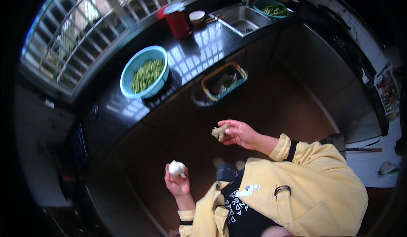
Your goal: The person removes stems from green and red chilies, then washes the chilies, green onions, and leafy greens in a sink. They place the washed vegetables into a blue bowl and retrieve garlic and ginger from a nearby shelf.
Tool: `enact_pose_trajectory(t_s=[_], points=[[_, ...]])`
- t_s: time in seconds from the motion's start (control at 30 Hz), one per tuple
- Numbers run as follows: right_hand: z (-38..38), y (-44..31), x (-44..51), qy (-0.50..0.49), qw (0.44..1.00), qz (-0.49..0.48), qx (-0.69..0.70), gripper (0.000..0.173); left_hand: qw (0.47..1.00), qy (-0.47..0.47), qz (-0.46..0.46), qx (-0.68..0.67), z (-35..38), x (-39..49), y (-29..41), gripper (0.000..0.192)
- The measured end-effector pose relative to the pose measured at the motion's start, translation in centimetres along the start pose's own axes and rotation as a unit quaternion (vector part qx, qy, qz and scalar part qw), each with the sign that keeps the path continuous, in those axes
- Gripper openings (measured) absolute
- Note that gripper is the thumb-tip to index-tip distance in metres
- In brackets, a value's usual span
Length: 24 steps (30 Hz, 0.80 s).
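Observation:
My left hand (pixel 179 183) holds a white garlic bulb (pixel 176 168) in its fingers, low at the bottom middle of the view. Farther right and higher, a knobbly piece of ginger root (pixel 219 133) is gripped by my right hand (pixel 240 134). Both hands are apart from each other, above the brown floor (pixel 270 100) and short of the counter. On the black countertop (pixel 203 43) stands a light blue plastic colander (pixel 127 74) holding chopped green vegetable pieces (pixel 148 75).
A red pitcher (pixel 177 24) and a white bowl (pixel 196 16) stand near the barred window (pixel 92 24). Beyond them are chopsticks (pixel 215 18), a steel sink (pixel 238 19) and a teal basin (pixel 259 4) of greens. An orange-rimmed basket (pixel 206 90) sits below the counter edge.

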State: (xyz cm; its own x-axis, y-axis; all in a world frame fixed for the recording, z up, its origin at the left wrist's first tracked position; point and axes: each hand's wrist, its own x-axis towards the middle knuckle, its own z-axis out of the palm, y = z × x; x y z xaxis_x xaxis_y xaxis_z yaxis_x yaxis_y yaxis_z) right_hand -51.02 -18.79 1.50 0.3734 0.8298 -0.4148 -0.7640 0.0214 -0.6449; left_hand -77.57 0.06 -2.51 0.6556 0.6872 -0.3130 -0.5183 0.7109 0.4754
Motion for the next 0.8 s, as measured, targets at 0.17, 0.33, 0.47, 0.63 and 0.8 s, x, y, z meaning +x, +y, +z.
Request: enact_pose_trajectory(t_s=[0.17, 0.33, 0.47, 0.63, 0.8], points=[[-3.4, -4.5, 3.9, 0.000, 0.998, -0.021, 0.066, 0.030, 0.996, -0.053, -0.041, 0.060, 4.1, 6.6, 0.4, 0.017], [-11.7, -12.2, 2.6, 0.016, 0.980, -0.131, 0.147, 0.032, 0.981, -0.111, -0.143, 0.064, 9.8, 18.2, -6.0, 0.008], [-19.9, -17.5, -1.7, 0.155, 0.943, -0.222, 0.194, 0.026, 0.941, -0.207, -0.196, 0.180, 18.3, 25.6, -13.7, 0.009], [-31.5, -26.8, -5.9, 0.335, 0.893, -0.275, 0.124, 0.012, 0.927, -0.231, -0.219, 0.200, 27.3, 33.3, -22.4, 0.018], [-40.8, -40.5, -3.7, 0.322, 0.907, -0.268, 0.036, 0.018, 0.964, -0.120, -0.144, 0.188, 31.5, 38.3, -28.6, 0.026]])
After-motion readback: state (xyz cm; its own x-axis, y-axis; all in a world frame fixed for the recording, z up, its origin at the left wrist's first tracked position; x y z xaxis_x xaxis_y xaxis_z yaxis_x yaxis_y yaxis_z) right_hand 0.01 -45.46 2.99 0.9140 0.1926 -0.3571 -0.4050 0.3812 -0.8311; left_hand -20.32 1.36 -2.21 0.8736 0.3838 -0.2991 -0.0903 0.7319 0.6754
